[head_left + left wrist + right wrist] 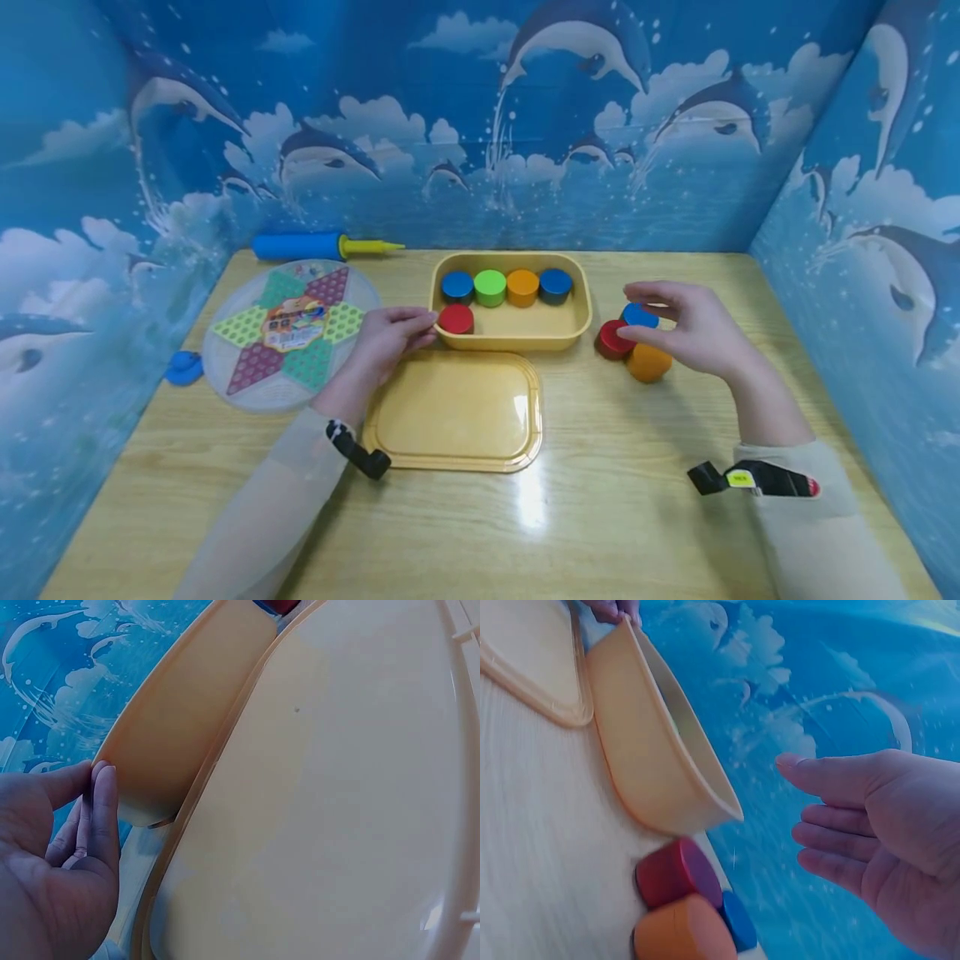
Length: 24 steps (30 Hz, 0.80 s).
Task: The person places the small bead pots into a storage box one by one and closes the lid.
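At the middle back of the table stands a pale yellow plastic box (510, 342), its rim pinched at the left end between the thumb and fingers of my left hand (393, 337). In the box lie a red cylinder (456, 319), a green one (490, 287), an orange one (522, 287) and two blue ones. On the right, my right hand (693, 325) hovers with thumb and fingers apart, holding nothing, as the right wrist view shows. Close by on the table are a red cylinder (676, 871), an orange cylinder (679, 930) and a blue cylinder (739, 921).
A matching yellow lid (453, 412) lies flat in front of the box. To the left are a round Chinese checkers board (296, 333), a blue and yellow pump-like tube (300, 246) and a small blue object (183, 367). Dolphin-printed walls enclose the table's back and sides.
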{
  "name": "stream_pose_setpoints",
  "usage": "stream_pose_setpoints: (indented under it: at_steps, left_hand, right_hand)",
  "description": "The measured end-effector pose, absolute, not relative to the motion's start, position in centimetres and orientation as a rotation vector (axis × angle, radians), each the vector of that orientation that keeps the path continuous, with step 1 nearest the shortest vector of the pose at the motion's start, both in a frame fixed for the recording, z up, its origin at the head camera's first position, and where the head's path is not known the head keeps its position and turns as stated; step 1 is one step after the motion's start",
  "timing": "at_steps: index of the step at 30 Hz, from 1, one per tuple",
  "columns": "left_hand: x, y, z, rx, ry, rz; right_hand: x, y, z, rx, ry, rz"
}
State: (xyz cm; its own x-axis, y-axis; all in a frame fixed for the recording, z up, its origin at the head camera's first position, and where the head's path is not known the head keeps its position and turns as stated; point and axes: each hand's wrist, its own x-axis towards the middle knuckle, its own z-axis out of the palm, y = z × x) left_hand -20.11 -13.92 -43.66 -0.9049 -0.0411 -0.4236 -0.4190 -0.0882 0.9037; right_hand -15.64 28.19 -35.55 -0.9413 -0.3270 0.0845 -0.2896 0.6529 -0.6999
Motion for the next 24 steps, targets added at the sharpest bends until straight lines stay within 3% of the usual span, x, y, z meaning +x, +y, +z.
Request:
stream_pose_setpoints:
  at_steps: [24]
  left_hand:
    - [-20.0,-13.9,-43.5,-0.501,1.907,2.079]
  right_hand:
    - [-12.3,32.0,-42.2,-0.173,2.746,-1.136]
